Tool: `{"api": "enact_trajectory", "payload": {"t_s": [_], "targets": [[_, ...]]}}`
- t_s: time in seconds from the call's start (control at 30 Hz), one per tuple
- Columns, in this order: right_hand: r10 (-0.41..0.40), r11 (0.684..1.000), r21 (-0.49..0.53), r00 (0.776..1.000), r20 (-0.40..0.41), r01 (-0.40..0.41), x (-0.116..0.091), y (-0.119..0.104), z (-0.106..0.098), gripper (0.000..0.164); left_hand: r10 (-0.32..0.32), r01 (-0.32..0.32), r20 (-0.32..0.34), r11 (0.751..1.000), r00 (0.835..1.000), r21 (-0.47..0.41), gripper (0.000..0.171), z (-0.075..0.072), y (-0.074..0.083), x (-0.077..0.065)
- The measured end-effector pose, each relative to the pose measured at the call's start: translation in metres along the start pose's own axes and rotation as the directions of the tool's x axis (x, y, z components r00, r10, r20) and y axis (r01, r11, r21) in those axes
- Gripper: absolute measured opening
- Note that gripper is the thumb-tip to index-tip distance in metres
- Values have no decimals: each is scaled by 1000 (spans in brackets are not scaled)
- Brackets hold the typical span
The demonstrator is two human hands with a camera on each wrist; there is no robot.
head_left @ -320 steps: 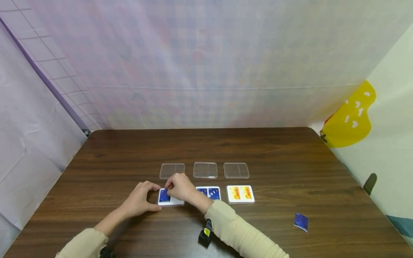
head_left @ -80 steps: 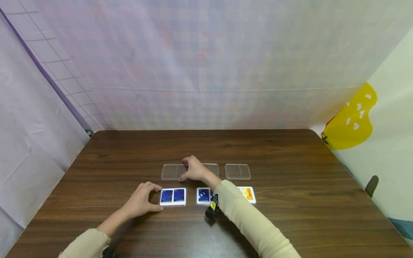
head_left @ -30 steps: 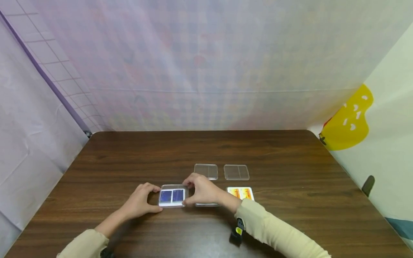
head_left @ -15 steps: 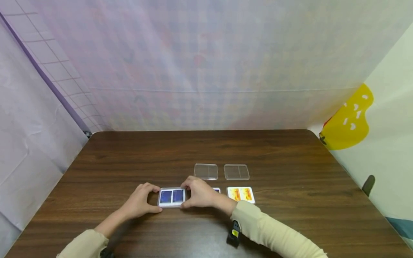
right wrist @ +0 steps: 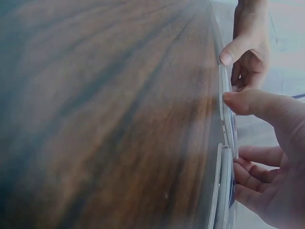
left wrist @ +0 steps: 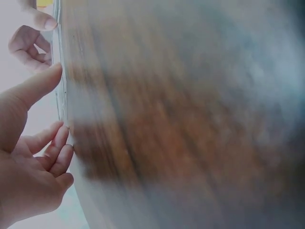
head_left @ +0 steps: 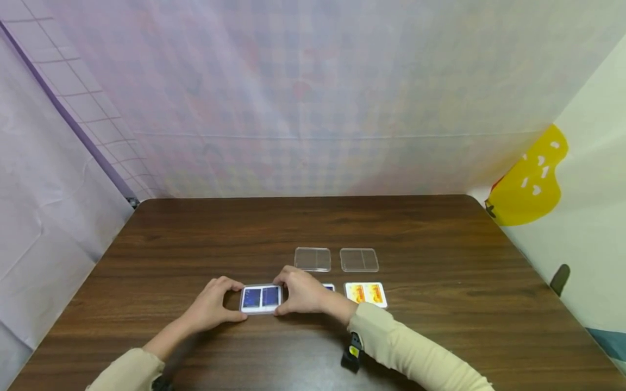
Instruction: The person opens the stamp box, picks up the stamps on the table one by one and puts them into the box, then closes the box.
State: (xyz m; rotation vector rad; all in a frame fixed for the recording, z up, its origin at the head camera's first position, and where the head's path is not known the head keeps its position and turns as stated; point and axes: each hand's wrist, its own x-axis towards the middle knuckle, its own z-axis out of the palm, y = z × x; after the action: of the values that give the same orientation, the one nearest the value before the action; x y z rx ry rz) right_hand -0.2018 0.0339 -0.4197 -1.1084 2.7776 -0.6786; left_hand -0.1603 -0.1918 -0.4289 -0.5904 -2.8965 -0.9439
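A flat, clear-rimmed case (head_left: 261,300) with two dark blue rectangles on white lies on the table, under a clear plastic lid. My left hand (head_left: 210,304) grips its left end between thumb and fingers. At the opposite end, my right hand (head_left: 304,293) pinches the lid's edges, thumb in front and fingers behind. In the right wrist view the case's thin edge (right wrist: 224,102) runs between both hands. A second case with blue rectangles (head_left: 330,287) is mostly hidden behind my right hand. Whether the lid sits fully down cannot be made out.
Two more clear lids (head_left: 312,259) lie flat in a row farther back. A case with two orange-yellow pictures (head_left: 365,295) lies to the right, near my right forearm. The brown wooden table (head_left: 195,233) meets a pale curtain at the back.
My right hand placed a second blue rectangle, then brought the leftmost clear lid forward and lowered it onto the left case. The loose blue piece at right has gone. My left hand stayed put.
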Motion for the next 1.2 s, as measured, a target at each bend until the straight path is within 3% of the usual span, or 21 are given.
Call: {"api": "enact_trajectory", "payload": {"t_s": [0.37,0.57,0.7,0.9,1.07,1.2], "targets": [[5,989,-148,999,49,2,5,-6,-3,58,-14,15,-12,999,1000,35,52,0,1,2],[-43,998,-48,998,37,44,3,-1,-8,62,-39,39,3,997,999,70,61,-1,5,3],[-90,992,84,995,-39,93,0,15,-21,57,-41,39,31,998,999,44,71,-1,9,7],[-6,975,220,993,-118,31,-7,55,-43,58,35,-33,38,999,999,-37,74,9,23,21],[95,975,211,987,-131,-66,-11,87,-51,70,44,-39,75,998,996,-58,71,25,39,33],[125,980,166,986,-112,-105,-12,100,-51,74,48,-46,90,999,995,-28,69,35,51,41]]}}
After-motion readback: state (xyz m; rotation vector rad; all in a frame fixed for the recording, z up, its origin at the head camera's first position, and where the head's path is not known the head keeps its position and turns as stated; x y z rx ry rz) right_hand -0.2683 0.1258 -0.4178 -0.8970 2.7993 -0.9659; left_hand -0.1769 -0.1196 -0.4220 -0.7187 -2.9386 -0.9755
